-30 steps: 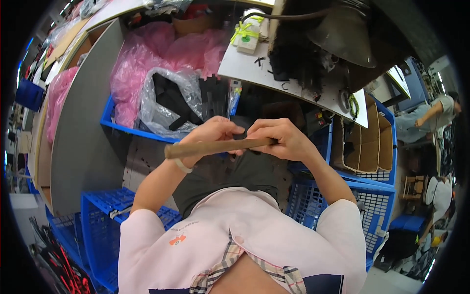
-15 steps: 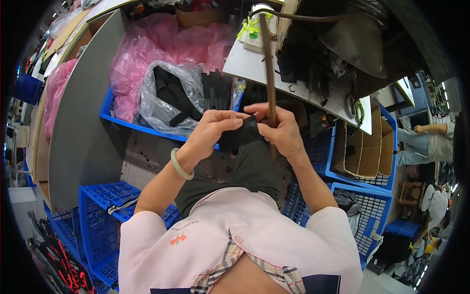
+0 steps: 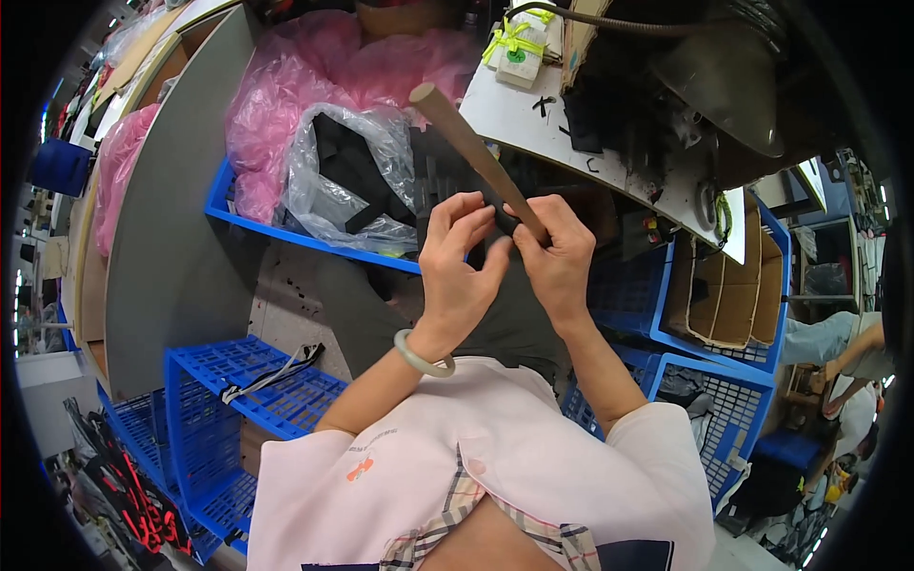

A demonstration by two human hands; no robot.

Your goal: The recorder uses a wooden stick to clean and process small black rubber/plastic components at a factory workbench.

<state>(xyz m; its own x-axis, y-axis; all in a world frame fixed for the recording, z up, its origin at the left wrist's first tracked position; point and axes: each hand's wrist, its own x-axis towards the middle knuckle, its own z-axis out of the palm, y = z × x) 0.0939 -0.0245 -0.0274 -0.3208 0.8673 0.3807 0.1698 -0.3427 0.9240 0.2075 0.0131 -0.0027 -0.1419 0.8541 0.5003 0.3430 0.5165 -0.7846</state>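
Observation:
A brown wooden stick (image 3: 476,149) slants up and to the left, its blunt end over the crate. My right hand (image 3: 557,252) is closed round its lower part. A small dark piece, apparently the black fabric, shows at the right fingertips; its outline merges with the dark background. Close beside it, my left hand (image 3: 457,266) has its fingers bent and its thumb apart, with nothing clearly gripped. A pale bangle (image 3: 419,358) circles my left wrist. Beyond the hands, black strips (image 3: 347,171) lie in a clear plastic bag (image 3: 309,195) inside a blue crate (image 3: 314,249).
Pink plastic (image 3: 271,105) fills the crate's back. A white table (image 3: 514,114) at upper right carries a tied pale bundle (image 3: 519,62) and a lamp-like hood (image 3: 724,90). Blue crates stand both sides; one holds a cardboard box (image 3: 728,295). A grey panel (image 3: 181,219) rises left. Another person sits far right.
The stick has swung from nearly upright to a leftward slant. My left hand has loosened from the black fabric piece it pinched, and its fingers have turned upward. The view has shifted slightly.

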